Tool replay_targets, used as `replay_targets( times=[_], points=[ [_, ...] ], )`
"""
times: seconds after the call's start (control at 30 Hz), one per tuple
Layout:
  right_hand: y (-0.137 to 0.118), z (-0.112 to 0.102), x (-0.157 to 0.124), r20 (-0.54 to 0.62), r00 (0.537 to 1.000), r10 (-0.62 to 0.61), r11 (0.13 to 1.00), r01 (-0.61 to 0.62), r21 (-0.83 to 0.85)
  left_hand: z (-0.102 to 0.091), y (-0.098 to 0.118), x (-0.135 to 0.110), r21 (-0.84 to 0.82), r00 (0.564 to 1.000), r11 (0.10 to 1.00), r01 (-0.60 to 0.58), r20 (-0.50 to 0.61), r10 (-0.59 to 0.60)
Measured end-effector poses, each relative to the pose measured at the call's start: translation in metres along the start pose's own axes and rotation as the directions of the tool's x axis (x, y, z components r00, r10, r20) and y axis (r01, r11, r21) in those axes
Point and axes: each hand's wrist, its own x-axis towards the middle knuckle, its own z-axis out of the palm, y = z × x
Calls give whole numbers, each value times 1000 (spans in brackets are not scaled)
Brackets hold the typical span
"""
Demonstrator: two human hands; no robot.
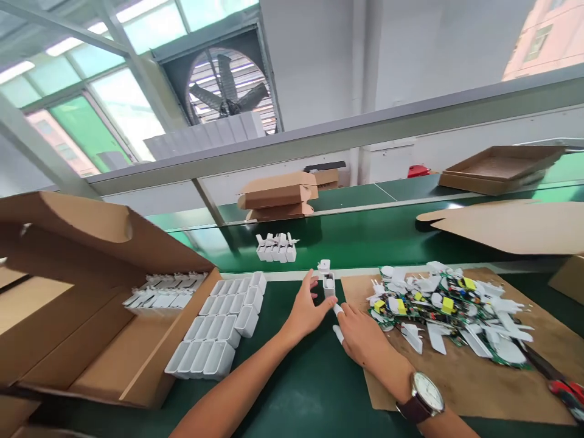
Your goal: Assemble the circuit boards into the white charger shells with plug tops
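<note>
Just ahead of both hands, on the green work surface, stands a small white plastic housing [328, 285] with a white piece [323, 266] at its top. My left hand [305, 309] is beside it, fingers apart and the thumb reaching to its lower end. From the right comes my right hand [362, 334], with white covers on two fingertips. One covered tip is close to the housing's base and the left thumb; the other points left, apart from it. Whether either hand touches the housing is hard to tell.
Left are rows of white housings [221, 316] and an open carton [104, 347] with white parts. Behind stand several assembled pieces [276, 248]. Circuit boards with white parts [447, 310] are heaped on cardboard [392, 383], right, near red-handled pliers [566, 389].
</note>
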Motion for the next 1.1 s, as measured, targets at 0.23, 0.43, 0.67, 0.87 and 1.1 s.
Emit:
replay_targets(
  times=[0.23, 0.43, 0.67, 0.87, 1.1],
  points=[
    [11, 23, 0, -112, 990, -86, 993, 94, 68, -103, 39, -29, 691, 944, 662, -291, 94, 317],
    [19, 39, 1, -108, 992, -70, 996, 75, 44, -172, 42, -70, 896, 983, 423, -136, 70, 167],
    [3, 14, 3, -36, 998, -48, 996, 45, -80, -172, 12, -94, 919, 965, 328, -218, 154, 211],
    [4, -30, -9, 35, 998, -50, 997, 52, -60, -166, 21, -81, 958, 968, 221, -183, 137, 209],
    [70, -86, -33, -8, 983, 182, 966, -181, -186, -152, 11, -75, 780, 875, 431, -454, 297, 383]
  ],
)
